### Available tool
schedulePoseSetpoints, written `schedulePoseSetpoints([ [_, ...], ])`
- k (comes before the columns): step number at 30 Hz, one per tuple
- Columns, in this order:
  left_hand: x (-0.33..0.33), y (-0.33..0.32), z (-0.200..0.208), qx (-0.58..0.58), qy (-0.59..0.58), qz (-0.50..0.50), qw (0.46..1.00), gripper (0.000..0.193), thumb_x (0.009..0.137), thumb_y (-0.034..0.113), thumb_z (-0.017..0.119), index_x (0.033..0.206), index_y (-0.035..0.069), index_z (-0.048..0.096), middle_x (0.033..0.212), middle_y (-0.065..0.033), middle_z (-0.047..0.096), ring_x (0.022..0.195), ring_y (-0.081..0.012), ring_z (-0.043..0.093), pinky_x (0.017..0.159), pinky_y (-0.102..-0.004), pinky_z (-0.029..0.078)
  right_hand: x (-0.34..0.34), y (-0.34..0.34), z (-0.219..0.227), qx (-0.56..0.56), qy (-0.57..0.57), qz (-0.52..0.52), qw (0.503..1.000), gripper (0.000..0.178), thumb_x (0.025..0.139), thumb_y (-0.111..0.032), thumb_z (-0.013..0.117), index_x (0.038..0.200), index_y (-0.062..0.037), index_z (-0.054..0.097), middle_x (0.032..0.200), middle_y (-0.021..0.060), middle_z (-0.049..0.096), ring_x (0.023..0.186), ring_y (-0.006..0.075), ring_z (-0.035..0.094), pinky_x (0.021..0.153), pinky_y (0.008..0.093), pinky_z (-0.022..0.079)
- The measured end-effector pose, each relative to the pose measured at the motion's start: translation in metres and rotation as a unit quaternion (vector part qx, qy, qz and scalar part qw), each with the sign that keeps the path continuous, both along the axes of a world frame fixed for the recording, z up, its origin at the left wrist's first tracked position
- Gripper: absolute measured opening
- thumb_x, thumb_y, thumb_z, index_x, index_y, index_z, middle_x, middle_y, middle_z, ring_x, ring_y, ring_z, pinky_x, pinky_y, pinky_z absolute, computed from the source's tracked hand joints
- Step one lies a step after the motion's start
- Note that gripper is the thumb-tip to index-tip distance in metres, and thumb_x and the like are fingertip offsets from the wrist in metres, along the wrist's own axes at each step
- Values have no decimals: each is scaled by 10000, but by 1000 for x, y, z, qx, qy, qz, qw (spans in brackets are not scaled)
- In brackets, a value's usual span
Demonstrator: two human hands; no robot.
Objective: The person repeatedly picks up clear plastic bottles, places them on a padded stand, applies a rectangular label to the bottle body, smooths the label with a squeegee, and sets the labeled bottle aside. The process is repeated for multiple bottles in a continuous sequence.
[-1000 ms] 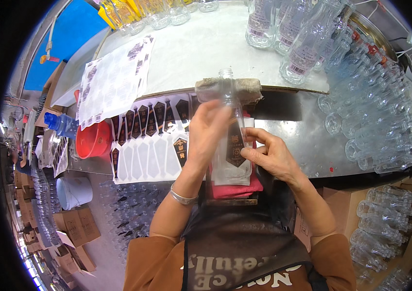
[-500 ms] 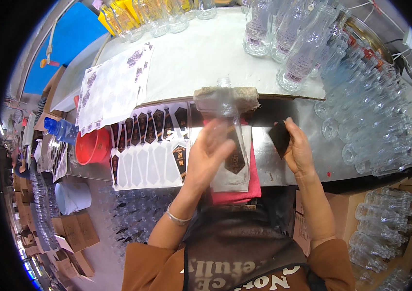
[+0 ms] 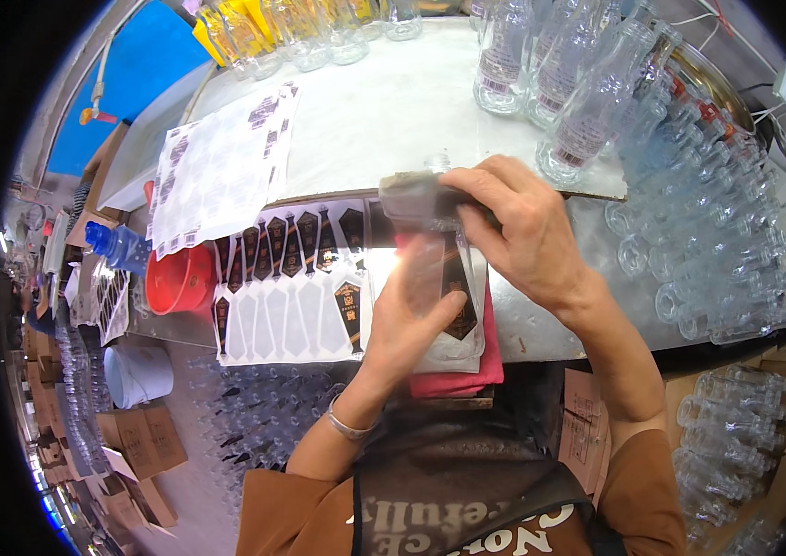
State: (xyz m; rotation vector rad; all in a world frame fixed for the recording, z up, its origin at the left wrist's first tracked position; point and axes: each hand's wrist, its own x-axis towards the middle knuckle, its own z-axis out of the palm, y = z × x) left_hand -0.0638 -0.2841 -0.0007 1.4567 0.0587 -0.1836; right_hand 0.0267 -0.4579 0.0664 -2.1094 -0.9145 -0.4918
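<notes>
A clear glass bottle point(image 3: 474, 324) lies on its back on a white cloth, its neck point(image 3: 437, 165) pointing away and resting on a folded rag point(image 3: 399, 190). A black tie-shaped label point(image 3: 458, 310) sits along its upper side. My left hand point(image 3: 404, 310) holds the bottle from the left, with the thumb over the label; its fingers are partly blurred. My right hand point(image 3: 527, 227) reaches across from the right and pinches a flat black piece point(image 3: 453, 206) against the bottle near the neck. Most of that piece is hidden by the fingers.
Left of the bottle lies a sheet of black tie-shaped labels point(image 3: 291, 296), partly used. Beyond it are a white printed sheet point(image 3: 217, 176) and a red bucket point(image 3: 180, 278). Labelled bottles point(image 3: 578, 130) stand at the back right; many bottles point(image 3: 689, 222) lie on the right.
My right hand has moved left and away from me, bringing the black piece from beside the bottle onto its neck end. My left hand has settled on the bottle, thumb at the label.
</notes>
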Motion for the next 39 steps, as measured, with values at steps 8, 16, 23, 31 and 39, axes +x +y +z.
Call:
schedulePoseSetpoints([
  [8, -3, 32, -9, -110, -2, 0, 994, 783, 873, -29, 637, 1561, -27, 263, 1557, -235, 394, 1413, -336, 454, 1161, -436, 397, -50, -30, -7, 47, 242, 157, 956, 304, 743, 30, 657, 1025, -46, 739, 949, 93, 696, 810, 224, 652, 716, 331, 520],
  [16, 31, 22, 8, -53, 35, 57, 996, 514, 1028, 271, 550, 1416, -57, 473, 1320, -158, 595, 1211, -244, 615, 1017, -365, 497, -24, -30, -41, 153, 72, 33, 985, 301, 780, 78, 651, 1063, -12, 698, 1088, 156, 706, 971, 269, 688, 867, 367, 547],
  [23, 54, 5, 16, 89, 48, 47, 994, 443, 998, 337, 665, 1200, -45, 569, 1054, -77, 674, 957, -118, 651, 839, -278, 537, -80, -63, -39, 199, 316, 100, 922, 298, 832, 49, 626, 1116, -4, 699, 1017, 105, 710, 932, 181, 679, 818, 300, 542],
  [31, 59, -7, 12, 104, 23, 73, 992, 401, 963, 213, 724, 1199, -62, 554, 975, -77, 691, 869, -103, 664, 780, -240, 548, -90, -68, -56, 379, 397, -28, 836, 262, 924, -2, 625, 1182, 32, 652, 1069, 59, 680, 994, 121, 621, 913, 268, 496],
  [39, 60, 2, 9, 20, 69, 65, 995, 540, 951, 316, 726, 1238, -91, 518, 1035, -143, 679, 898, -179, 694, 787, -281, 570, -88, -66, -53, 393, 416, -19, 820, 268, 928, -10, 622, 1192, 20, 652, 1055, 51, 682, 935, 91, 615, 827, 243, 509],
])
